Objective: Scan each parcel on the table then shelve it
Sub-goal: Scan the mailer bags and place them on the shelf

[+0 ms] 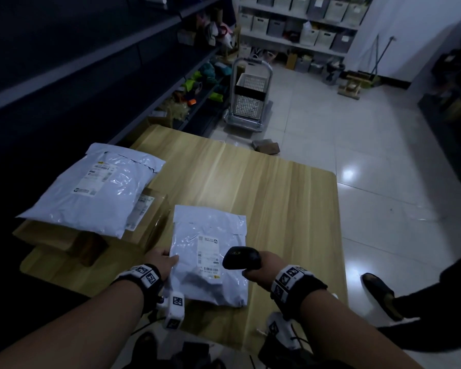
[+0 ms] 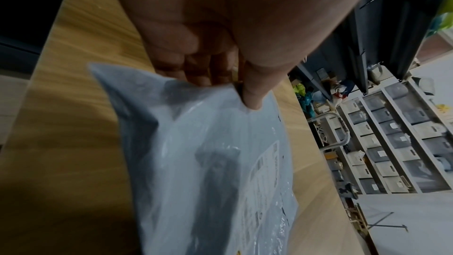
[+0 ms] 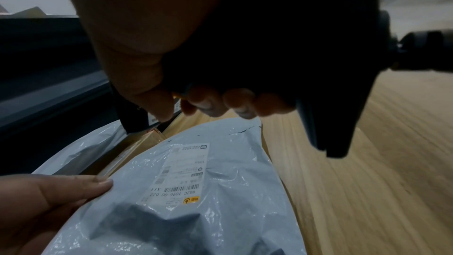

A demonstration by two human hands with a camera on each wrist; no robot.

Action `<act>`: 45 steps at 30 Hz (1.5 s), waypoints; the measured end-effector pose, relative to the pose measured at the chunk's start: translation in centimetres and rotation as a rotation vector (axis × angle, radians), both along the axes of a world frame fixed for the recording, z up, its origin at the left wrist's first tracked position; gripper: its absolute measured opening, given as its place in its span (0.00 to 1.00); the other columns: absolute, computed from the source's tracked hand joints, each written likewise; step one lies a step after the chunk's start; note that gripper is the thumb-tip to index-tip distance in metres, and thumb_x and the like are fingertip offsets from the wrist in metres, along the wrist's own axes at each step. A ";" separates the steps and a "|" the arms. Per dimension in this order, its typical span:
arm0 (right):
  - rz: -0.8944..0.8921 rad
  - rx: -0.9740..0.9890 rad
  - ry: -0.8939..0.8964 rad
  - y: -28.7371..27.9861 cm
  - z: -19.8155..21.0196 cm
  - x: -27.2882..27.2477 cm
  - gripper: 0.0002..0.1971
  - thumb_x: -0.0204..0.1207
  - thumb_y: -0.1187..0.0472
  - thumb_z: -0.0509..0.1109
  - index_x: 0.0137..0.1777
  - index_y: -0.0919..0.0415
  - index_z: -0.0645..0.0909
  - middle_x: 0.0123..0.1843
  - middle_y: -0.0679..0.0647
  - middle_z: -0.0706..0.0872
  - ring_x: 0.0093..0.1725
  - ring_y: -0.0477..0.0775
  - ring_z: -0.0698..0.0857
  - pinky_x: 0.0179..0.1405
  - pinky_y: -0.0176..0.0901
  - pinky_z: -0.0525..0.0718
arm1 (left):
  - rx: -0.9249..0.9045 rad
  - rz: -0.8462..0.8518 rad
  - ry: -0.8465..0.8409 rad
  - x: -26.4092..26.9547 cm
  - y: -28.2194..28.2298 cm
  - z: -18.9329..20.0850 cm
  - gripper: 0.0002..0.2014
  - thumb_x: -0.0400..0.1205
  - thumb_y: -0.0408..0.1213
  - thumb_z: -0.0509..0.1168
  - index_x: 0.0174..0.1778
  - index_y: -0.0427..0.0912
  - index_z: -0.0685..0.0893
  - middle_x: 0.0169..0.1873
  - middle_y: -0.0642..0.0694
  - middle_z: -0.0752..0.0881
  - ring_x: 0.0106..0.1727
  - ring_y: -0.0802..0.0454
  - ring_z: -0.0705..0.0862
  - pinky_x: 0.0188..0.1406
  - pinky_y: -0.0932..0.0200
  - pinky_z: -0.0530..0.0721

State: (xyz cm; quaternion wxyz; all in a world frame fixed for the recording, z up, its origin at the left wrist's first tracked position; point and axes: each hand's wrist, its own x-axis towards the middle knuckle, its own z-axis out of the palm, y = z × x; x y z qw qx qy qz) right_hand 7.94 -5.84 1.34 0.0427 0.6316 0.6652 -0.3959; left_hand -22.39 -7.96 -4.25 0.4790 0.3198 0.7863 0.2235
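My left hand (image 1: 161,263) pinches the left edge of the small grey plastic mailer (image 1: 209,255) lying on the wooden counter (image 1: 277,198). My right hand (image 1: 264,267), fingers wrapped tight, holds the black handheld scanner (image 1: 241,258) just right of that mailer's label.

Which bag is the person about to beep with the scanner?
Find the wooden table, then its near edge by the two hands. The small grey mailer bag lies flat alone there, left hand pinching its edge, black scanner beside its label. The bigger grey bag sits on cardboard boxes.
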 end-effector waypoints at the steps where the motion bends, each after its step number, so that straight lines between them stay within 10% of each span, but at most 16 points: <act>1: -0.010 -0.003 0.014 -0.1 -0.1 0.1 0.04 0.77 0.55 0.77 0.46 0.54 0.86 0.34 0.48 0.85 0.31 0.47 0.83 0.35 0.40 0.82 | 0.000 -0.001 -0.002 0.0 -0.1 0.1 0.03 0.83 0.37 0.73 0.49 0.43 0.86 0.50 0.38 0.91 0.48 0.40 0.89 0.52 0.48 0.87; 9: -0.290 -0.026 0.183 -0.8 -2.0 1.3 0.12 0.79 0.54 0.77 0.62 0.51 0.85 0.38 0.54 0.90 0.28 0.49 0.84 0.25 0.41 0.85 | -0.048 0.075 -0.159 0.0 -0.4 0.1 0.12 0.79 0.42 0.78 0.54 0.42 0.88 0.48 0.40 0.93 0.48 0.36 0.92 0.53 0.38 0.92; 15: -0.782 -0.104 0.282 -2.1 -6.3 4.9 0.17 0.75 0.52 0.84 0.60 0.58 0.90 0.36 0.61 0.92 0.31 0.65 0.91 0.39 0.68 0.95 | -0.006 0.041 -0.131 0.6 -0.5 0.2 0.06 0.79 0.34 0.78 0.46 0.42 0.86 0.45 0.40 0.91 0.45 0.39 0.91 0.44 0.48 0.90; 23: -0.821 -0.193 0.200 -2.5 -8.8 6.6 0.24 0.75 0.38 0.82 0.60 0.56 0.89 0.41 0.56 0.91 0.38 0.61 0.91 0.29 0.42 0.82 | -0.002 0.071 -0.136 0.5 -0.9 -1.2 0.06 0.78 0.32 0.79 0.42 0.42 0.88 0.44 0.40 0.92 0.46 0.38 0.91 0.53 0.41 0.91; 30: -0.774 -0.166 0.083 -2.5 -11.0 6.0 0.26 0.79 0.40 0.78 0.68 0.60 0.90 0.50 0.59 0.91 0.50 0.65 0.90 0.56 0.52 0.87 | 0.014 0.070 -0.147 1.0 -1.0 -1.2 0.05 0.80 0.33 0.78 0.44 0.43 0.87 0.42 0.43 0.91 0.43 0.43 0.91 0.38 0.54 0.87; 37: -0.800 -0.089 -0.009 -2.0 -8.9 6.7 0.29 0.79 0.41 0.77 0.71 0.63 0.87 0.54 0.61 0.92 0.56 0.67 0.90 0.57 0.51 0.88 | 0.072 -0.026 -0.093 2.5 0.3 0.2 0.05 0.81 0.35 0.77 0.48 0.42 0.87 0.46 0.41 0.92 0.44 0.43 0.90 0.53 0.47 0.89; 45: -0.814 -0.181 0.311 1.7 -6.5 4.3 0.32 0.55 0.28 0.82 0.43 0.58 0.91 0.35 0.55 0.92 0.33 0.60 0.88 0.45 0.55 0.87 | 0.309 -0.148 -0.213 4.9 3.1 7.0 0.07 0.84 0.33 0.72 0.57 0.41 0.87 0.48 0.48 0.93 0.49 0.48 0.91 0.41 0.59 0.86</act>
